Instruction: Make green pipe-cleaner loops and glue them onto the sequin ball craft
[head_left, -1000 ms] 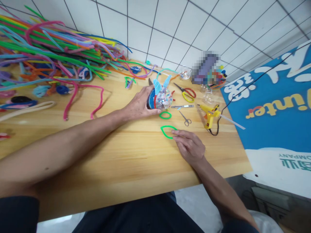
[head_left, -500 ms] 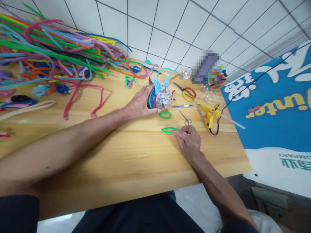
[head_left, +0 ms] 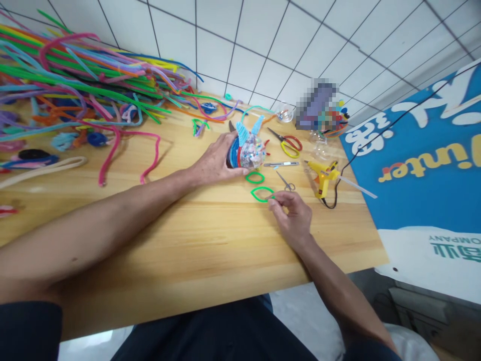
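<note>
1. White-tiled wall [head_left: 248, 45] behind wooden bench [head_left: 180, 250].
2. Left hand [head_left: 216, 163] curls round the blue side of a decorated ball [head_left: 253, 151] on the bench.
3. Right hand [head_left: 291, 213] pinches one end of a leaf-shaped green loop [head_left: 263, 188], just beside a second loop [head_left: 256, 182].
4. Judgement: a light fingertip pinch suits best, sparing the outline; steady the ball without squashing its trim.

Dk navy L sleeve [head_left: 30, 326], ends nr elbow; R sleeve [head_left: 370, 349] also dk; lap clothing [head_left: 210, 333] dk navy; L forearm [head_left: 112, 230] bare w/ small mole [head_left: 74, 259].
</note>
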Demonstrator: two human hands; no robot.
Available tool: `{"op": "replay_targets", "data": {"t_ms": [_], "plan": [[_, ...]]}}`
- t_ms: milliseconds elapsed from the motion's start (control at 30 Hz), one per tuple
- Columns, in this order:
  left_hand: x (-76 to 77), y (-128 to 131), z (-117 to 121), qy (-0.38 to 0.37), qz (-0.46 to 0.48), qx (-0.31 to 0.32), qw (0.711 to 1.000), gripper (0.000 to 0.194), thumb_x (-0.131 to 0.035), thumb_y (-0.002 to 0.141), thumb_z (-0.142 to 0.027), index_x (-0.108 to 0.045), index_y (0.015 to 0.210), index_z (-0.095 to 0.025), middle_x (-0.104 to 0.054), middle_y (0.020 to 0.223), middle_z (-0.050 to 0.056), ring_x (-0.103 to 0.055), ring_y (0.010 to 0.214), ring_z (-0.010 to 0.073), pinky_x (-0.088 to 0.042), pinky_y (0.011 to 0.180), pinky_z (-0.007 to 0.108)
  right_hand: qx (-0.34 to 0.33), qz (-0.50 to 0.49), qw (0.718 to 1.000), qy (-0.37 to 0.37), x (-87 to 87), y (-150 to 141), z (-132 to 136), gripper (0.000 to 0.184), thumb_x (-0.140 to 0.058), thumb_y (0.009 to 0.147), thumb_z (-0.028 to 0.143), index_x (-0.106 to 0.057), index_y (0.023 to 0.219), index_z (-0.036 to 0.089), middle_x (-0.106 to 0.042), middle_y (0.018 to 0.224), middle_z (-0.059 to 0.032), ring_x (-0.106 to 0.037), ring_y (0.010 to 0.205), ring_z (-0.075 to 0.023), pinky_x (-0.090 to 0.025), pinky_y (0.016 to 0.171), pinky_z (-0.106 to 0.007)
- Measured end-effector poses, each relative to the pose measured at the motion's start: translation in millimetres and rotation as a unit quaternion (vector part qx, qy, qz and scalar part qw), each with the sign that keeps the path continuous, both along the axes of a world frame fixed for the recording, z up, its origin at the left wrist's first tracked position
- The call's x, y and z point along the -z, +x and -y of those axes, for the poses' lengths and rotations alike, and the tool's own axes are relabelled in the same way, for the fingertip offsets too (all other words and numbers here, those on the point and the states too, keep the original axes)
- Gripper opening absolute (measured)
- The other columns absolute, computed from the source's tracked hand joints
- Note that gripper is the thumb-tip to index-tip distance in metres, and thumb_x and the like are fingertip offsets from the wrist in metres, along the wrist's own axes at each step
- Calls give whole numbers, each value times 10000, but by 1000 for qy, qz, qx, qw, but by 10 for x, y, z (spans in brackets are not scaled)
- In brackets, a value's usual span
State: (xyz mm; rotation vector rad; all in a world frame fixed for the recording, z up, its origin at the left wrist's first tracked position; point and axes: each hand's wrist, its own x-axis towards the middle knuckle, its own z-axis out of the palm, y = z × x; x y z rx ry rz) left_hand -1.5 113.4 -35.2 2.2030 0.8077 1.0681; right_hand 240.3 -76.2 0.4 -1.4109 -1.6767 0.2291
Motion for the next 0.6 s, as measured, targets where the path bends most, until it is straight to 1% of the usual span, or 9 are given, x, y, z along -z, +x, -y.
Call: {"op": "replay_targets", "data": {"t_ms": [100, 200, 300, 367, 467, 600], "plan": [[-26, 4, 20, -9, -6, -7, 1000, 1042, -896, 782, -715, -477, 1595, -216, -597, 1587, 195, -566, 1515, 425, -481, 1282, 602, 9, -112, 991, -69, -31, -44, -32, 184, -819, 956, 339, -780, 1129, 289, -843, 843, 23, -786, 658, -159, -673, 678, -301], [-48, 9, 39, -16, -8, -10, 1000, 1018, -891, 782, -700, -487, 1578, -210, -598, 1584, 196, -569, 1513, 424, -480, 1283, 604, -1, -195, 974, -111, -125, -76, -104, 179, -864, 918, 388, -778, 1008, 260, -807, 760, 23, -748, 611, -145, -633, 592, -273], [-54, 17, 48, -18, -2, -7, 1000, 997, -880, 787, -713, -503, 1559, -206, -594, 1586, 205, -575, 1508, 431, -483, 1281, 613, -11, -248, 959, -136, -265, -93, -209, 292, -922, 858, 460, -738, 910, 240, -749, 670, 39, -690, 542, -137, -591, 508, -258], [-51, 23, 46, -19, 5, -7, 1000, 991, -880, 780, -729, -518, 1545, -213, -604, 1572, 205, -588, 1491, 435, -496, 1269, 616, -19, -259, 954, -150, -367, -104, -292, 329, -936, 838, 479, -721, 884, 235, -731, 657, 42, -671, 535, -132, -589, 503, -259], [-46, 27, 41, -23, 3, -8, 1000, 1001, -880, 775, -730, -511, 1555, -222, -612, 1572, 198, -590, 1487, 437, -506, 1258, 631, -24, -251, 956, -152, -492, -137, -431, 326, -938, 826, 462, -704, 857, 236, -704, 654, 46, -647, 550, -127, -580, 505, -255], [-61, 21, 51, -28, -2, -3, 1000, 1020, -859, 794, -748, -495, 1575, -203, -605, 1591, 224, -580, 1506, 462, -501, 1253, 670, -22, -225, 966, -124, -559, -218, -630, 299, -898, 834, 431, -667, 825, 241, -661, 640, 57, -602, 547, -118, -541, 507, -248]]}}
